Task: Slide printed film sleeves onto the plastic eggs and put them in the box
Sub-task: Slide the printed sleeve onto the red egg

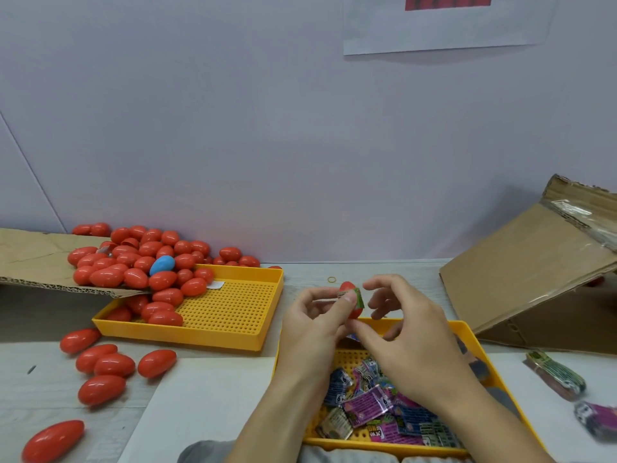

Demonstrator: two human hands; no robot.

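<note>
Loose eggs (pixel 100 365): six red ones lie scattered on the tabletop (pixel 207 396) at far left, apart from the heap; I judge they rolled off the supply.
Cardboard flap (pixel 36 259): slopes down into the left tray and carries part of the heap, seemingly as a chute feeding eggs toward the worker.
Egg heap (pixel 143 269): dozens of red eggs, too many and too overlapped to count, spilling from the flap into the tray; exactly one blue egg (pixel 162 265) sits among them.
Left tray (pixel 233 315): yellow, perforated, its right half bare; within reach of the left hand for picking the next egg.
Rubber band (pixel 331 279): one, lying alone on the tabletop behind the hands.
Left hand (pixel 317 325): thumb and fingers pinch the red egg (pixel 350 300) and steady it above the near tray.
Sleeve (pixel 358 297): one green printed film, partway on the egg's upper end; the sleeving looks unfinished.
Right hand (pixel 400 332): fingers loosely curved and spread beside the egg; whether a fingertip touches the film I cannot tell.
Near tray (pixel 467 332): yellow, holds a pile of flat printed sleeves (pixel 367 402), about a dozen showing, directly under the hands for quick picking.
Box (pixel 527 272): one cardboard box, tipped with its opening toward the worker; its inside is too dark to count anything.
Sleeve bundles (pixel 557 375): two on the tabletop at far right, one green, one purple, probably spare stock.
</note>
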